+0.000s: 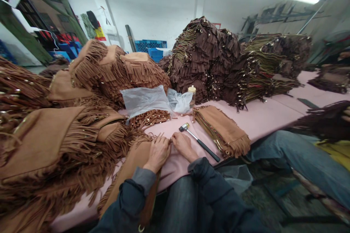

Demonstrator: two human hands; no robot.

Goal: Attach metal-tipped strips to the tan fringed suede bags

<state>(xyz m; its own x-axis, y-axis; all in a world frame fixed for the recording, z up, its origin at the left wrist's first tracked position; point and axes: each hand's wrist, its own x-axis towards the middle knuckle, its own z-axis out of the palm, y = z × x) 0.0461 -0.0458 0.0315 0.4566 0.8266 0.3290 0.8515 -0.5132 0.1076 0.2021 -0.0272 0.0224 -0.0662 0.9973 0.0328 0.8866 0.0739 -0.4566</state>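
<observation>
Head view: left of the hammer (205, 147), my left hand (158, 152) and right hand (183, 145) meet, fingertips pinching a piece (171, 141) too small to identify; the bag (136, 158), further left, lies partly beneath my left hand, probably for steadiness.

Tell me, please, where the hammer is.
Just right of centre in the head view, the hammer lies on the pink cover, between the person's right hand and the tan fringed stack.

Dark navy sleeves (218, 193) are worn at lower centre; a grey left cuff (144, 180) is exposed, dark jeans (181, 204) seen between.
</observation>
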